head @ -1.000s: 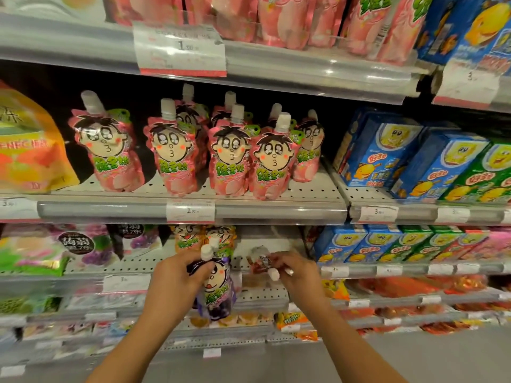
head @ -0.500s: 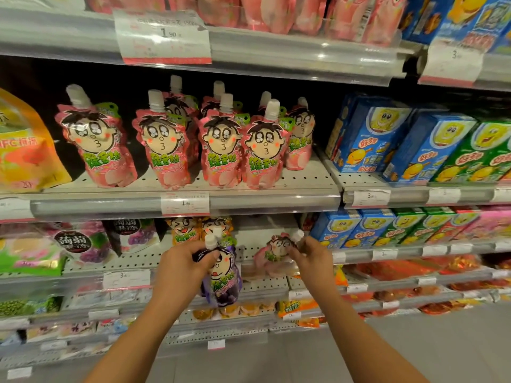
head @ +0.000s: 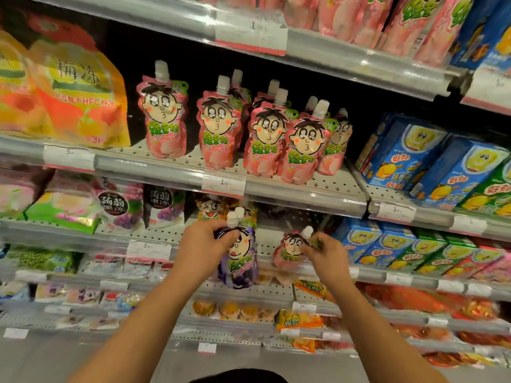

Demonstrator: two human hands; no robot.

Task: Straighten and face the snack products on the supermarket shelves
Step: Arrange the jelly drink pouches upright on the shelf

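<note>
Hands each hold a spouted pouch near its cap, left hand (head: 203, 246) gripping the purple pouch (head: 240, 261), right hand (head: 326, 254) pinching the pink pouch (head: 289, 251), apparently to stand both facing forward.

— What is the person wearing on the arms?

— Nothing is showing there: both forearms are running bare from the bottom edge up to the wrists, no sleeves or cuffs. The left hand (head: 203, 248) and right hand (head: 326, 257) are wearing no gloves.

— Rings, a watch?

— None is showing, though blur is softening the fingers, so a thin ring may be escaping me.
</note>
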